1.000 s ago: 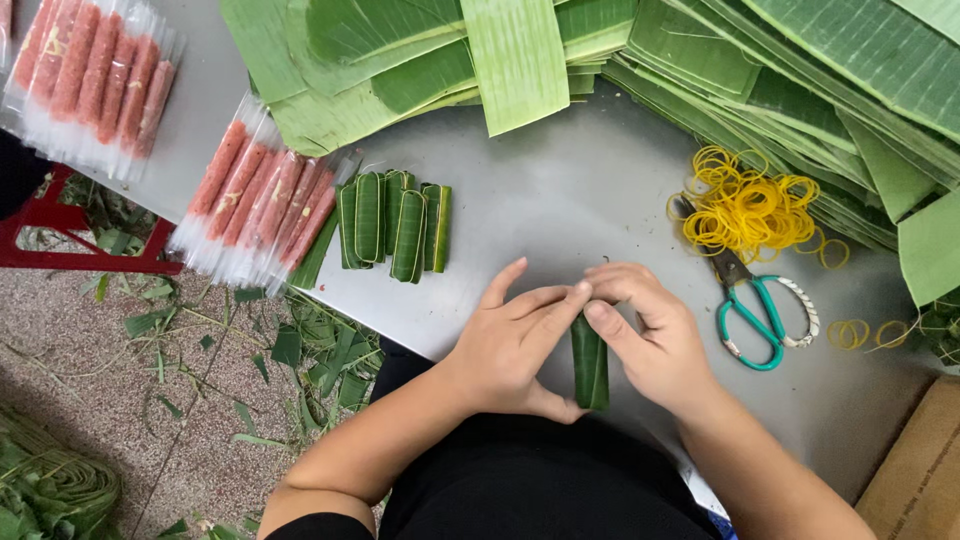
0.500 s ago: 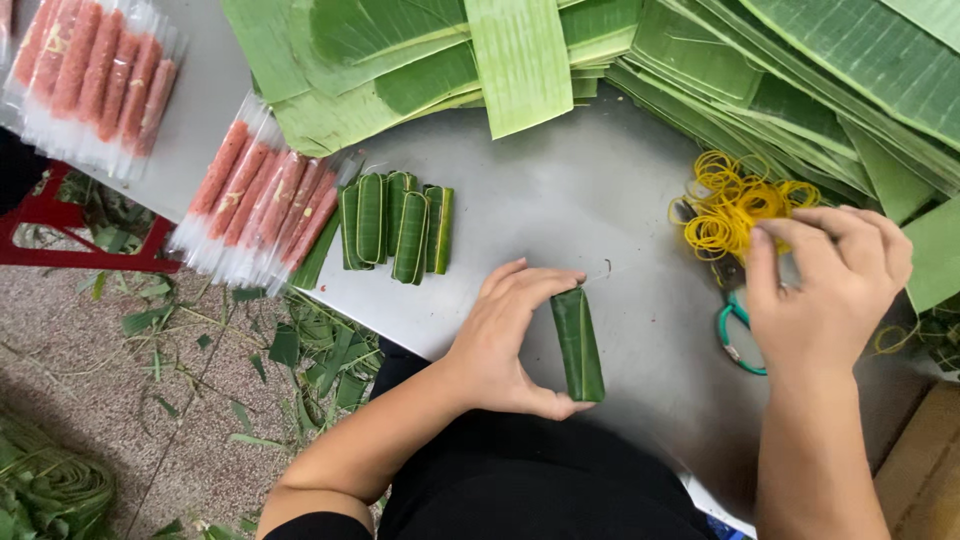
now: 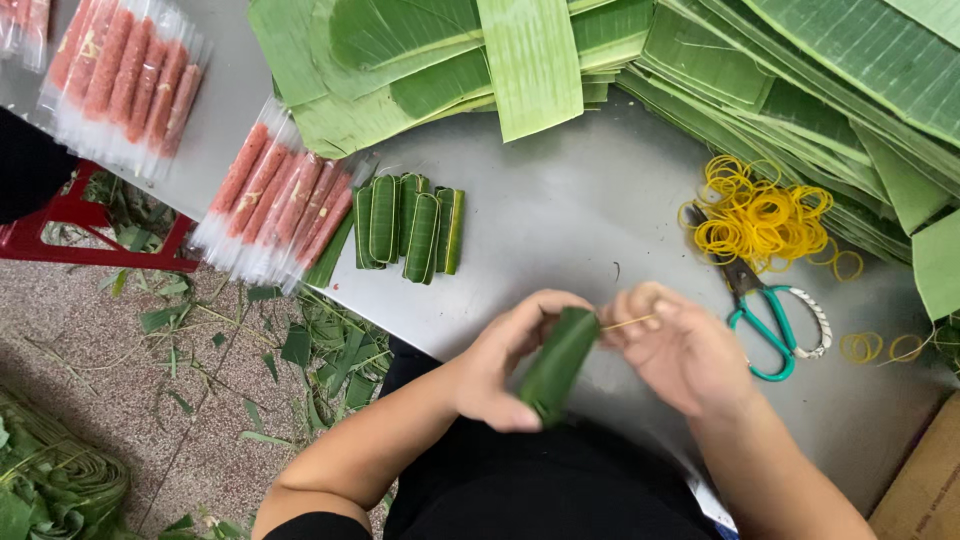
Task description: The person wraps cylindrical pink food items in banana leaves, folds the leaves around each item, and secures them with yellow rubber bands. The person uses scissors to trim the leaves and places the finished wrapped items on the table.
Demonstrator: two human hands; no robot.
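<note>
My left hand (image 3: 500, 360) grips a green leaf-wrapped roll (image 3: 556, 362) above the near edge of the grey metal table (image 3: 560, 220). My right hand (image 3: 680, 350) is right beside the roll's upper end and pinches a yellow rubber band (image 3: 628, 322) stretched taut against it. Several finished leaf rolls (image 3: 408, 222) lie in a row on the table to the left. A heap of yellow rubber bands (image 3: 760, 215) and green-handled scissors (image 3: 770, 320) lie to the right.
Stacks of cut banana leaves (image 3: 700, 70) fill the far side of the table. Plastic-wrapped pink sausage sticks (image 3: 275, 205) lie at the left edge, more (image 3: 120, 80) at the far left. Leaf scraps (image 3: 320, 345) litter the floor near a red stool (image 3: 80, 235). A cardboard box (image 3: 925, 490) sits at the lower right.
My right hand went to the rubber band heap and came back with a band, now stretched at the roll's end. My left hand lifted and tilted the roll off the table.
</note>
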